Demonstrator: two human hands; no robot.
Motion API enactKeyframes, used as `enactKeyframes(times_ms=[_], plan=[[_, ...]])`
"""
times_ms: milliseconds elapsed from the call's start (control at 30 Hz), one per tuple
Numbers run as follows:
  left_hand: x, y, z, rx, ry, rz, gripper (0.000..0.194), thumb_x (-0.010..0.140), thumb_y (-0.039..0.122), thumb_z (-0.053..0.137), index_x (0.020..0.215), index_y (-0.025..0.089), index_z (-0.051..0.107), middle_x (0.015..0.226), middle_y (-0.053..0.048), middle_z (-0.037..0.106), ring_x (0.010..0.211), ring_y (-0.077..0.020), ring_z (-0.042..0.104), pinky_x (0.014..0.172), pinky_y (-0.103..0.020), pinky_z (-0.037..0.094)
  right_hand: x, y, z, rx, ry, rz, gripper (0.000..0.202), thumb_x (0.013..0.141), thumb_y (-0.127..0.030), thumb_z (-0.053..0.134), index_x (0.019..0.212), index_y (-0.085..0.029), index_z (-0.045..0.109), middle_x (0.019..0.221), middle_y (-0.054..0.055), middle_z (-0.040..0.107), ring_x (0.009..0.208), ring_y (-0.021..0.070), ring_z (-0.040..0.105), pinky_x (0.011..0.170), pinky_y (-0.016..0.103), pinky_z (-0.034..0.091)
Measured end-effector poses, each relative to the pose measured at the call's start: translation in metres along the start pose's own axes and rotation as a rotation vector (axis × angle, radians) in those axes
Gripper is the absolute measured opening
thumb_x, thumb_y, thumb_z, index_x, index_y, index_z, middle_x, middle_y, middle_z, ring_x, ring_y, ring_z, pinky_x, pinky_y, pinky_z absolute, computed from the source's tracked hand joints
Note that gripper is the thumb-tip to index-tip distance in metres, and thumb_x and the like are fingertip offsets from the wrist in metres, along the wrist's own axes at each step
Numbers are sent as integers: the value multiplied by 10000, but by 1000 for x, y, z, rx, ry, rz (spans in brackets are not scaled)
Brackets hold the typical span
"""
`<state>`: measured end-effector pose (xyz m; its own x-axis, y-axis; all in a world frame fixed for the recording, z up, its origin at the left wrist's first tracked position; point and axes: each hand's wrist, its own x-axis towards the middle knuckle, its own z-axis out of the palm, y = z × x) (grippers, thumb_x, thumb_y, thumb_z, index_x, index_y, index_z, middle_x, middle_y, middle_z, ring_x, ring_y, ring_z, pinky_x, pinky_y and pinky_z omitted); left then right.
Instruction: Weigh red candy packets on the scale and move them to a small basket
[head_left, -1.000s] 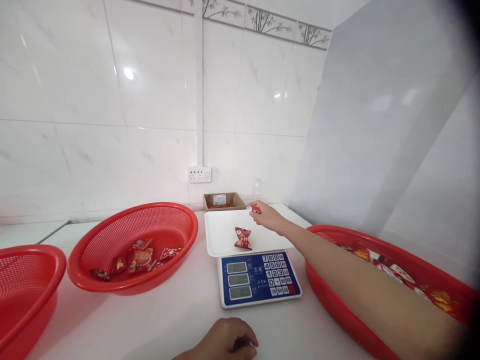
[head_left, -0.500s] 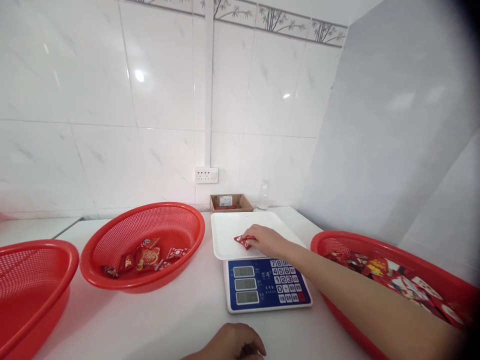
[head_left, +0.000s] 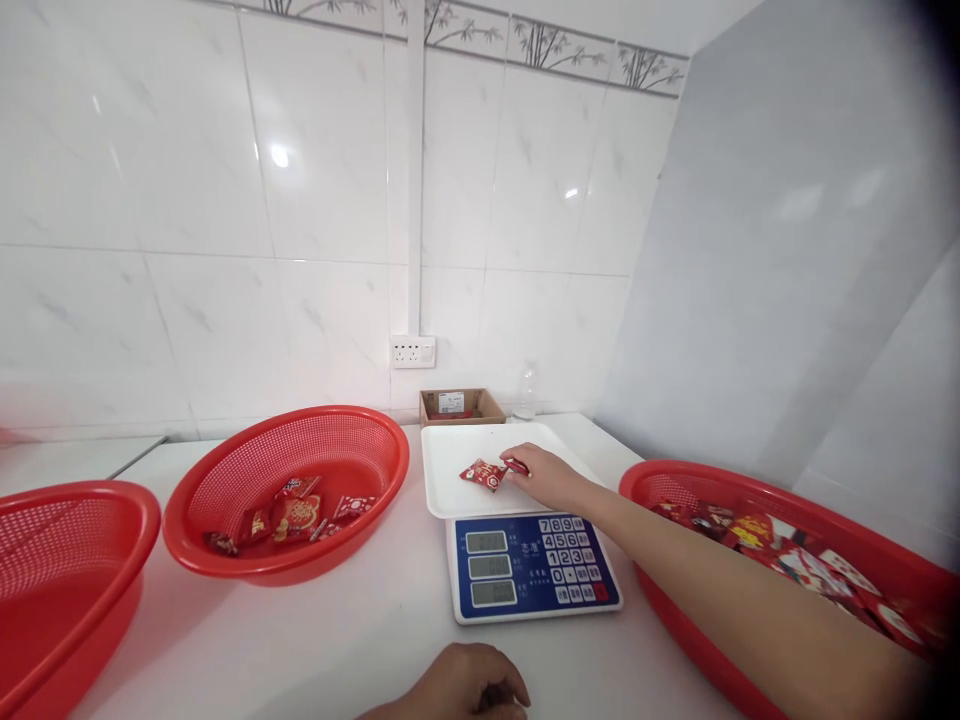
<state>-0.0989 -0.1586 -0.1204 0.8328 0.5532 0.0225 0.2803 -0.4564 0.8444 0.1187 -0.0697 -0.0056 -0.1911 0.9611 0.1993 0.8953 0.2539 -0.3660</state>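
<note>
A white scale tray (head_left: 457, 495) sits above the blue keypad panel (head_left: 532, 585) of a digital scale. On the tray lies a red printed packet (head_left: 480, 474). Just to its right, over the tray, my right hand (head_left: 544, 478) pinches a small red packet (head_left: 516, 466) between thumb and fingertips. My left hand (head_left: 472, 685) rests on the white table in front of the scale, fingers curled, and what they hold, if anything, is hidden.
A red basket (head_left: 184, 545) with several packets stands left of the scale, another (head_left: 135, 500) at the far left. A red basket (head_left: 637, 480) full of packets is at the right. Behind are a cardboard box (head_left: 491, 408) and clear bottle (head_left: 527, 392).
My right hand has shifted slightly right. One red packet now lies free on the tray, and a small red packet shows in my fingers. My left hand has hardly moved.
</note>
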Motion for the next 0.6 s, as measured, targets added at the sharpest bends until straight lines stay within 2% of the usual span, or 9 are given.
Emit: enactKeyframes(times_ms=[133,267,400,500,600], plan=[[0,0,-1,-7,-8,-20,267,762,318,540,923,153,674,822,-69,649,645,-133,572,554,-174,419,-10,4,-11,16,-56,-6,512,774,-416,476,1223,-171,474,1284,73,474,1170,213,421,977,324,327],[2,2,-1,-10,-4,-25,250,747,288,544,898,139,677,798,-67,647,629,-127,561,549,-170,411,-19,24,-33,0,-35,68,520,800,-439,418,1251,-181,440,1320,62,437,1193,222,404,975,343,341],[3,2,2,15,17,-37,218,730,226,528,884,136,653,779,-50,632,617,-118,541,542,-165,403,-43,70,-69,-76,3,241,515,800,-383,427,1258,-146,429,1324,97,428,1181,244,420,990,358,322],[4,0,4,31,15,-43,191,742,232,509,871,152,626,764,-27,617,623,-115,527,552,-166,401,-80,108,-97,-134,3,390,491,788,-354,457,1228,-135,465,1270,108,491,1136,257,469,975,358,341],[5,-1,5,36,-4,-47,178,755,262,499,857,169,611,742,-7,605,623,-114,514,555,-165,394,-121,139,-114,-170,-34,502,442,763,-325,516,1170,-150,526,1205,98,553,1118,266,487,959,350,361]])
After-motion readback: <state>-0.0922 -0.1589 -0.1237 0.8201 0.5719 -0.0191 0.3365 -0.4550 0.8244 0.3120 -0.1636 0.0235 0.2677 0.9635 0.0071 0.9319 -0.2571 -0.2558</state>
